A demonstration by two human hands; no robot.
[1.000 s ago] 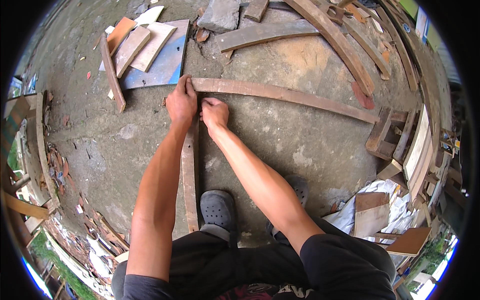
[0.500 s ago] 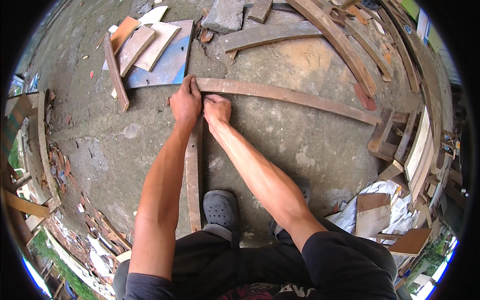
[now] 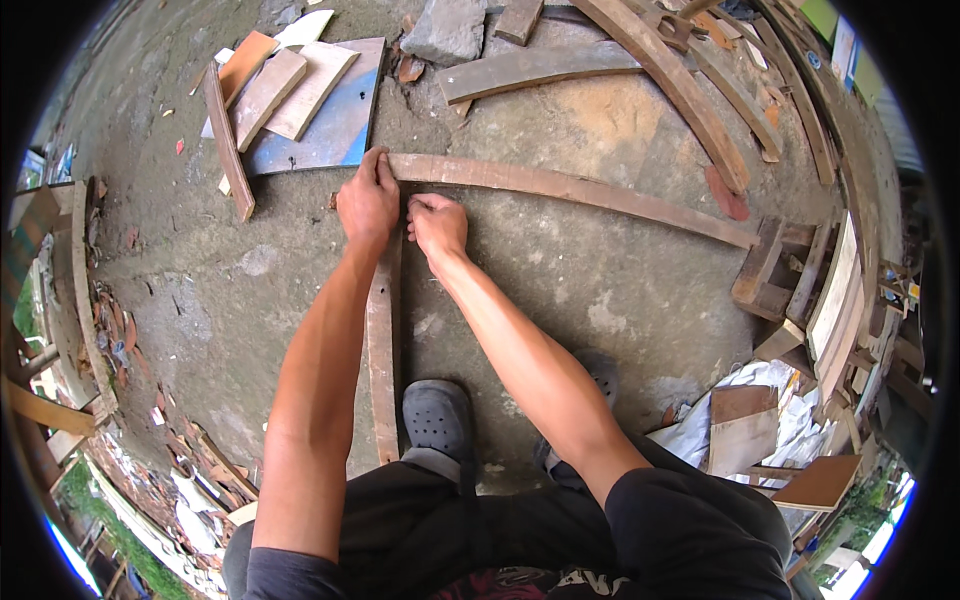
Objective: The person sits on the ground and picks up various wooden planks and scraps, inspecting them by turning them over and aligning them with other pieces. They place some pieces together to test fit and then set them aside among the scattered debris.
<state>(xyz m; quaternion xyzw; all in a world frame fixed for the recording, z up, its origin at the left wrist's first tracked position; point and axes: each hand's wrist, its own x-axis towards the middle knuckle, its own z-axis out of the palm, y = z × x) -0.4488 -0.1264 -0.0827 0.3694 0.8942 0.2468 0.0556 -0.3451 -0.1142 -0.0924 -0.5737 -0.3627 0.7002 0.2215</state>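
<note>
Two wooden strips meet at a corner on the concrete ground. The cross strip (image 3: 560, 185) runs off to the right, while the lengthwise strip (image 3: 381, 340) comes back toward my feet. My left hand (image 3: 368, 205) is closed around the corner, its fingers and thumb over the strips' ends, so the joint itself is mostly hidden. Just right of the corner, my right hand (image 3: 438, 224) is closed with fingertips pinched together, apart from my left hand. Whatever the pinch may hold cannot be made out.
A blue-and-white board (image 3: 330, 125) carrying loose wood pieces lies at the far left. A stone block (image 3: 446, 32) and long planks (image 3: 665, 85) lie beyond. A small wooden frame (image 3: 785, 265) stands by the cross strip's right end. My grey clog (image 3: 437, 420) is beside the lengthwise strip.
My right hand has shifted slightly right, away from the corner, and its fingers have turned a little. My left hand keeps its hold on the corner. The whole view has drifted slightly.
</note>
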